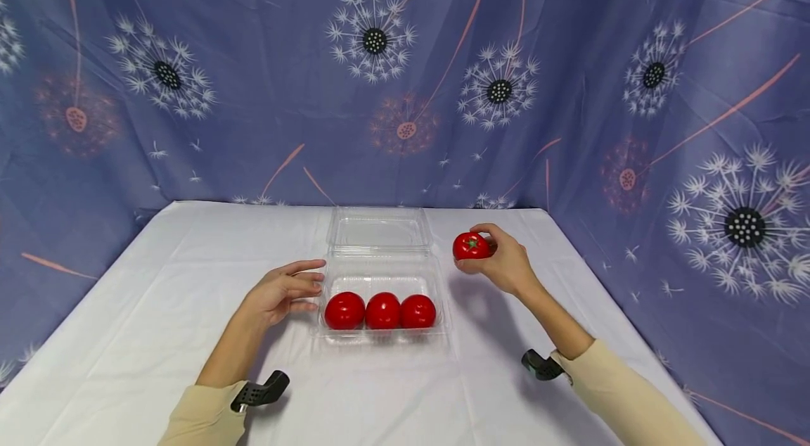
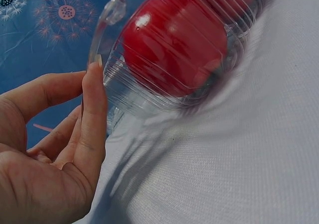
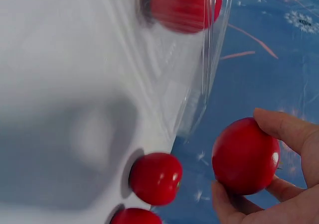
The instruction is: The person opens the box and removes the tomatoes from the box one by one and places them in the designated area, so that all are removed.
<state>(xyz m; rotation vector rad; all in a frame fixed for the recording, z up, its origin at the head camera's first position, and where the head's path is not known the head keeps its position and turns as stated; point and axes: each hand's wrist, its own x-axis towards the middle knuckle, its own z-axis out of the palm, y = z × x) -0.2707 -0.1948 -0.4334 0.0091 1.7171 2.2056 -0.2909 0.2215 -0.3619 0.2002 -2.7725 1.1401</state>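
Note:
A clear plastic clamshell box [image 1: 377, 342] stands on the table with its lid [image 1: 380, 229] folded back. Three red tomatoes [image 1: 382, 310] sit in a row along its front side. My right hand [image 1: 504, 264] grips another tomato [image 1: 471, 246] between thumb and fingers, raised above the table to the right of the box. My left hand [image 1: 278, 293] is at the box's left side, fingers extended, fingertips at the rim in the left wrist view; firm contact cannot be told. On the cloth in the right wrist view lie two more tomatoes [image 3: 155, 178], not visible in the head view.
A white cloth [image 1: 158, 312] covers the table. Blue curtains with dandelion prints [image 1: 278, 80] hang behind it and along the sides. Each forearm carries a black wrist camera [image 1: 261, 390].

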